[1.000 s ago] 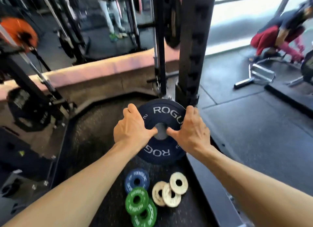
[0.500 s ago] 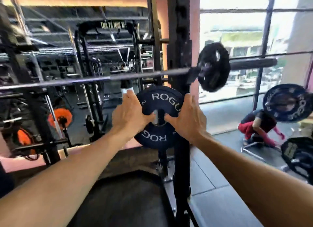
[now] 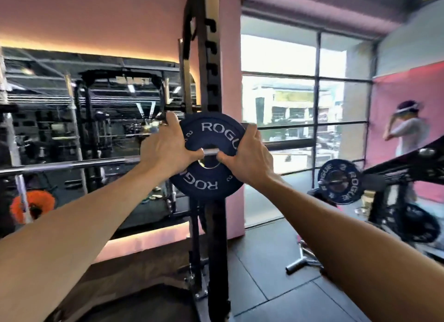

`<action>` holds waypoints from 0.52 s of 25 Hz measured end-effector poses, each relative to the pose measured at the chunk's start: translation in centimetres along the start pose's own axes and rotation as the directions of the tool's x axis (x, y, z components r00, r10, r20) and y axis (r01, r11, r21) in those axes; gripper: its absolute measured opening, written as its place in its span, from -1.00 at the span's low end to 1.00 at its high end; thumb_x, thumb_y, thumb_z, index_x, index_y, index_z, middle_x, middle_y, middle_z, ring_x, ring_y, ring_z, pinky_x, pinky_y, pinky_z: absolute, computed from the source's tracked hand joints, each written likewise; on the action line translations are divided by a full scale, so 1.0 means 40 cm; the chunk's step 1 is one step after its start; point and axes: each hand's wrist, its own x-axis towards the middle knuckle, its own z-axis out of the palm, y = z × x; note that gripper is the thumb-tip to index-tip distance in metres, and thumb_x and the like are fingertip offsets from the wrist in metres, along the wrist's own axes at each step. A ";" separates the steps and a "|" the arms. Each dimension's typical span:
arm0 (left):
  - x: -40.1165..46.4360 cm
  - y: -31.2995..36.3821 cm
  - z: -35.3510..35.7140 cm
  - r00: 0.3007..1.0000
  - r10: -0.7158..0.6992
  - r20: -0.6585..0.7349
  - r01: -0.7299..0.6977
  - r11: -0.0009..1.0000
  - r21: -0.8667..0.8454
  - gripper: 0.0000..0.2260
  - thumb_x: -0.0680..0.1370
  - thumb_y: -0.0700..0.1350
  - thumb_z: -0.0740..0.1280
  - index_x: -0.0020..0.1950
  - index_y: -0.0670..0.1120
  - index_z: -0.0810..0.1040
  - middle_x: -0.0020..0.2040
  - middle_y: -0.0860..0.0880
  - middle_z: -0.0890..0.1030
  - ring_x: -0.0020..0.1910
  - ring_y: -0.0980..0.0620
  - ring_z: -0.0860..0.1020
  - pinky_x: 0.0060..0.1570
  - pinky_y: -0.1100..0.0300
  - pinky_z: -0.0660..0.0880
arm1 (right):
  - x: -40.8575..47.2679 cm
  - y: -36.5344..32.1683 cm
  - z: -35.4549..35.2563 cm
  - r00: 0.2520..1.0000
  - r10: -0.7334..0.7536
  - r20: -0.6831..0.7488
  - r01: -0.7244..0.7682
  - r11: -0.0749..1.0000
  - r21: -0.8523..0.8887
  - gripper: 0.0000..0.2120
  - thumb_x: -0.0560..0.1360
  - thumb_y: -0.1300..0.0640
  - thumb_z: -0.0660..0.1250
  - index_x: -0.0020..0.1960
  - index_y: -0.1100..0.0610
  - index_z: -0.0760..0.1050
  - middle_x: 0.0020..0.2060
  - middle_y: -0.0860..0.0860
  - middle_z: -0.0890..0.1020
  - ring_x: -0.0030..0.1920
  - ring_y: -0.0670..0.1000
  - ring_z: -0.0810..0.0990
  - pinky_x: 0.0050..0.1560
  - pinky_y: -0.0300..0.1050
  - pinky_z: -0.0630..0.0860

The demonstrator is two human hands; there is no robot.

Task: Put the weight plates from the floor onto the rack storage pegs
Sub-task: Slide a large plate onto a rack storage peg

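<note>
**Black steel rack, dark blue plate held up high**

Black steel makes the tall rack post (image 3: 211, 81), the biggest thing close by. It is hard and square, with a row of holes cut down its front. A long shiny metal bar (image 3: 72, 164) runs in from the left, smooth and round.

Next comes the weight plate (image 3: 209, 132). It is a thick, round, dark blue disc with white letters and a hole in the middle. It looks a bit rubbery and dull, not shiny. It is up in the air in front of the post, level with the bar, and I think it is being lined up with a peg. A short silver peg or bar end shows at the hole, but I cannot tell if it is through it.

The left hand (image 3: 165, 149) grips the plate's left edge, thumb at the hole. The right hand (image 3: 247, 153) grips the right edge the same way. Both are clamped tight on the plate.

What could go wrong? If the hole misses the peg, the plate could bang the steel and slip. A thumb at the hole could get pinched against the peg. If the plate tilts, it may jam. If it drops, it could hit a foot.
</note>
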 end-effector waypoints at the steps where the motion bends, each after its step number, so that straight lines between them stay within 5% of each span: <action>1: -0.009 0.023 -0.002 0.999 0.032 0.010 -0.032 0.999 -0.029 -0.20 0.34 0.32 0.45 0.28 -0.17 0.18 0.06 -0.16 0.58 -0.01 -0.23 0.60 -0.24 0.05 0.39 | -0.011 0.014 -0.031 1.000 0.017 0.002 -0.017 1.000 -0.007 -0.29 0.33 -0.19 0.46 0.23 0.16 0.21 0.12 0.10 0.46 0.07 0.20 0.54 -0.11 0.00 0.45; 6: -0.053 0.195 -0.014 0.982 0.179 0.056 -0.162 0.959 -0.232 -0.27 0.34 0.28 0.47 0.22 -0.11 0.19 0.04 -0.14 0.56 -0.03 -0.25 0.59 -0.23 0.03 0.38 | -0.068 0.129 -0.218 0.995 0.095 -0.037 -0.098 0.991 -0.086 -0.31 0.28 -0.23 0.47 0.21 0.13 0.30 0.05 0.02 0.47 0.01 0.08 0.55 -0.06 0.03 0.55; 13: -0.087 0.585 0.020 0.944 0.318 0.087 -0.250 0.862 -0.441 -0.31 0.37 0.24 0.46 0.23 -0.09 0.19 -0.08 -0.03 0.49 -0.11 -0.16 0.54 -0.22 0.06 0.40 | -0.082 0.396 -0.533 0.981 0.162 -0.105 -0.184 0.949 -0.256 -0.29 0.28 -0.29 0.44 0.27 0.06 0.33 0.06 -0.03 0.46 -0.01 0.00 0.48 -0.14 -0.09 0.38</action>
